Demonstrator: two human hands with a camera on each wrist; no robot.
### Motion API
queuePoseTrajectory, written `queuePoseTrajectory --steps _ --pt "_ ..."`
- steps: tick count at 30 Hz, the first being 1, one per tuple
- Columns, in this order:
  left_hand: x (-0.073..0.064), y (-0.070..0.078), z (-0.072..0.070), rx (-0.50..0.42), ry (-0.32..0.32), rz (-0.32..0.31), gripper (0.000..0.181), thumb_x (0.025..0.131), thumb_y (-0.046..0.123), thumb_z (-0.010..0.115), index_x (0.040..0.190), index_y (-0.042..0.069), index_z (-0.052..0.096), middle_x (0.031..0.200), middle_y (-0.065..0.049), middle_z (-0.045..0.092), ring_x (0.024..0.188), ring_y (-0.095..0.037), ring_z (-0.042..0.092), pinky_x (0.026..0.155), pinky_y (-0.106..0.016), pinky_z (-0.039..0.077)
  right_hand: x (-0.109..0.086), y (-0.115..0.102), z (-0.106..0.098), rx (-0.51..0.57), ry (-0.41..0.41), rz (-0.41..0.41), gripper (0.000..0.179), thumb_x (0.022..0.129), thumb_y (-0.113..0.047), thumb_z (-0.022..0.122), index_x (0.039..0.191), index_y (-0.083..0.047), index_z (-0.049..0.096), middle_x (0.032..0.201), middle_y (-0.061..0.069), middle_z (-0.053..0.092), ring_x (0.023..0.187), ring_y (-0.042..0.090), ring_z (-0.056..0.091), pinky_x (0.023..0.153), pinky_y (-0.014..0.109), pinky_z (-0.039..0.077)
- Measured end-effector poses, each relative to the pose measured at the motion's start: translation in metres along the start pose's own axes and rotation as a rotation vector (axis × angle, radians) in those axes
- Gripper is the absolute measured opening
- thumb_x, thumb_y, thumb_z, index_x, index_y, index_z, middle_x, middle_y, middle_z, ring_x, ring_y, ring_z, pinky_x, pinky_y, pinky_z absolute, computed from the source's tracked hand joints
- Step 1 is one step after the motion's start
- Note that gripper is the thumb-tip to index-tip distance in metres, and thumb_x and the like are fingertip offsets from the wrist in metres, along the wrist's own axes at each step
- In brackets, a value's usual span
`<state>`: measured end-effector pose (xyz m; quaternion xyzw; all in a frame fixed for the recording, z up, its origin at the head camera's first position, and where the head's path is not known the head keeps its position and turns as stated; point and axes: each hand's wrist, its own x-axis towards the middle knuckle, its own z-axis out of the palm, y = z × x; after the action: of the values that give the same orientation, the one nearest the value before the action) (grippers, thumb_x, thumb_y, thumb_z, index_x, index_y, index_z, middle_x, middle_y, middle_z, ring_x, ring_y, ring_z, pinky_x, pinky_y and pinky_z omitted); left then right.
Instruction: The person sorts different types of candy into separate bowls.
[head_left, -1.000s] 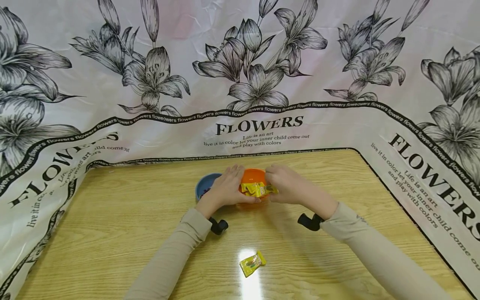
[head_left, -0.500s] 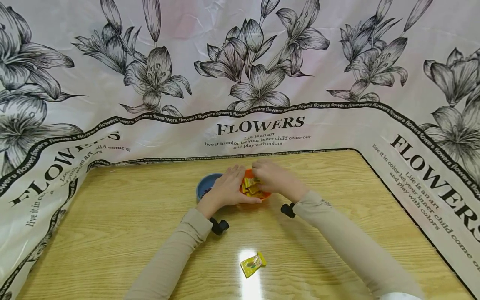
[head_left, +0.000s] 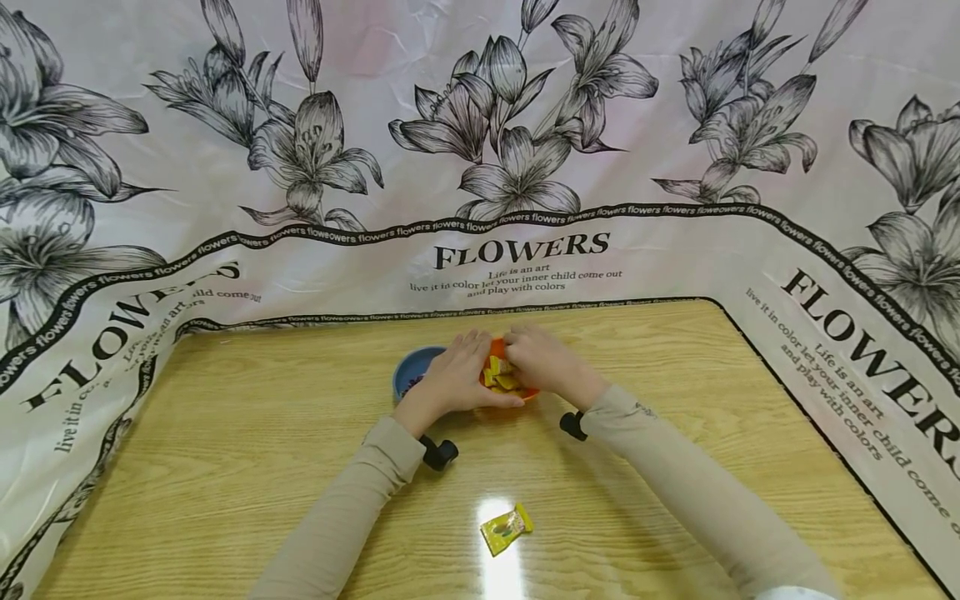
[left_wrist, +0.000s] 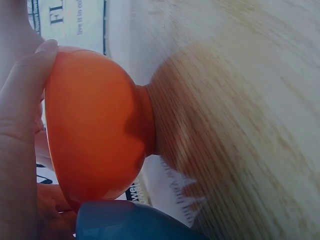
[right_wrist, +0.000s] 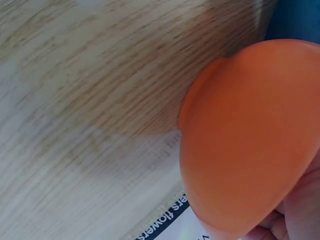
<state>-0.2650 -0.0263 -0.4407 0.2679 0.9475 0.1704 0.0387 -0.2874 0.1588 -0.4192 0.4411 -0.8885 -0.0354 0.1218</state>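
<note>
An orange bowl [head_left: 528,394] with small yellow candy packets [head_left: 501,375] in it stands on the table. My left hand [head_left: 457,379] holds this bowl from the left, thumb along the near rim and fingers along the left side. In the left wrist view, the thumb [left_wrist: 22,95] lies at the rim. My right hand [head_left: 543,358] reaches over the right rim, its fingers bent down into the bowl among the packets; I cannot tell whether they pinch one. Close beside it on the left sits a blue bowl [head_left: 405,367] with dark purple pieces, partly covered by my left hand.
One yellow candy packet [head_left: 506,528] lies alone on the wooden table [head_left: 262,467], nearer to me than the bowls. A white sheet [head_left: 360,279] printed with flowers surrounds the table at the back and sides. Black wrist-camera mounts [head_left: 438,454] hang under both wrists.
My right hand has moved left from the right rim, where a yellow packet showed at its fingers, to over the orange bowl. My left hand has stayed in place.
</note>
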Motion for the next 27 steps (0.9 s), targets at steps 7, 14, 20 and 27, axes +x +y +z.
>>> queuePoseTrajectory --steps 7,14,20,27 --pt "0.001 0.000 0.000 -0.002 0.001 -0.007 0.122 0.073 0.084 0.059 0.157 0.004 0.025 0.162 -0.017 0.024 0.151 -0.032 0.015 0.122 -0.043 0.015 0.000 -0.001 -0.002 0.005 -0.027 0.027 0.009 0.073 -0.005 0.078 0.073 -0.004 0.068 0.085 0.007 0.065 0.081 0.025 0.058 0.077 0.040 0.049" --pt "0.001 0.001 0.000 0.003 -0.006 -0.006 0.121 0.073 0.083 0.060 0.157 0.005 0.025 0.162 -0.016 0.025 0.150 -0.032 0.015 0.122 -0.043 0.014 0.001 0.000 -0.005 0.009 -0.017 0.024 0.011 0.074 -0.002 0.076 0.070 -0.004 0.066 0.080 0.007 0.062 0.076 0.024 0.053 0.073 0.038 0.047" --pt "0.001 0.002 -0.001 0.013 0.020 0.011 0.115 0.073 0.083 0.061 0.154 0.006 0.030 0.159 -0.015 0.030 0.149 -0.035 0.019 0.122 -0.044 0.015 0.000 -0.003 -0.014 0.030 -0.001 0.033 0.011 0.072 0.000 0.075 0.070 -0.004 0.065 0.077 0.005 0.057 0.074 0.023 0.052 0.070 0.038 0.047" --pt "-0.001 0.003 -0.003 -0.017 0.013 0.002 0.119 0.073 0.081 0.064 0.156 0.005 0.027 0.161 -0.018 0.025 0.150 -0.035 0.016 0.122 -0.044 0.014 -0.004 -0.018 -0.038 0.095 0.034 -0.012 0.014 0.071 -0.005 0.082 0.080 -0.002 0.070 0.079 0.004 0.060 0.073 0.021 0.052 0.068 0.037 0.048"
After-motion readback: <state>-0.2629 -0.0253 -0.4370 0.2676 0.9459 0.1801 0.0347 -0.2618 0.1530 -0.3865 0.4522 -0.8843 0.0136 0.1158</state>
